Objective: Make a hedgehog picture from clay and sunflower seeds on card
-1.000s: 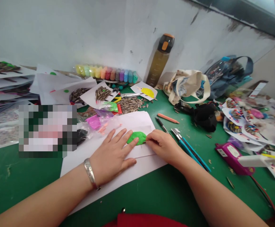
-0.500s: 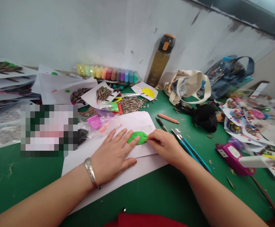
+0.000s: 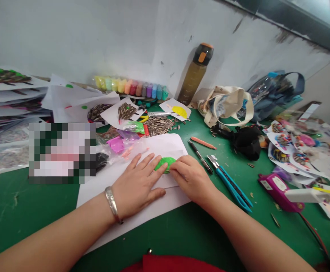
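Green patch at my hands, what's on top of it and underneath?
A finger of your left hand lies across the green patch, and your right hand covers its right end. White paper shows around it; what is directly underneath, and the covered parts, cannot be seen.

A tall amber-tinted bottle [image 3: 193, 81] with a black-and-orange lid stands by a scuffed pale wall [image 3: 82, 41], beside a cream cloth bag [image 3: 234, 93] slumped on a green tabletop [image 3: 165, 234]. To the right, a blue bag [image 3: 291, 99] sits near a blue-capped clear bottle [image 3: 261, 90]. In front lies a black bundle [image 3: 247, 142], possibly a pouch, its folds hard to read. Nearer, a magenta device [image 3: 281, 189] trails a reddish cord [image 3: 313, 226].
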A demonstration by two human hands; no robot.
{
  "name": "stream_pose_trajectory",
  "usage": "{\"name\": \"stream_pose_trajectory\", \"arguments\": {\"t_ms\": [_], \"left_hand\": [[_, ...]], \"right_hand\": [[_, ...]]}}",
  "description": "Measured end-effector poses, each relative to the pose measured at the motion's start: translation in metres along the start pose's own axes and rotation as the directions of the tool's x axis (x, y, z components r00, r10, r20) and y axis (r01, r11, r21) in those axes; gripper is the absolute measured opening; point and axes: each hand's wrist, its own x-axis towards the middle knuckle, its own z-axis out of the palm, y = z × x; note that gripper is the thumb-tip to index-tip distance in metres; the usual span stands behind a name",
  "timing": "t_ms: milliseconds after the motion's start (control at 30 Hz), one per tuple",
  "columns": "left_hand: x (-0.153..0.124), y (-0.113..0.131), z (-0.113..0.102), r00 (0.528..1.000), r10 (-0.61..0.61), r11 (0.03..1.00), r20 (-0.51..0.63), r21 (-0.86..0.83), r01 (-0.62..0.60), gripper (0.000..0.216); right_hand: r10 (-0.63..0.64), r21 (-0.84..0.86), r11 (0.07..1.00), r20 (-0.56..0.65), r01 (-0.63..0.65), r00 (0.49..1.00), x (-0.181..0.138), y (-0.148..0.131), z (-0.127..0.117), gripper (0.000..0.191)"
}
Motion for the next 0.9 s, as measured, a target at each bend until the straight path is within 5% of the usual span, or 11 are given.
{"name": "stream_pose_trajectory", "arguments": {"t_ms": [900], "left_hand": [[0.0003, 0.0009, -0.0002, 1.000, -0.018, 1.000, 0.003, 0.009, 0.018, 0.070]], "right_hand": [[-0.057, -0.086, 0.995, 0.001, 0.057, 0.998, -0.0004, -0.0004, 0.0088, 0.023]]}}
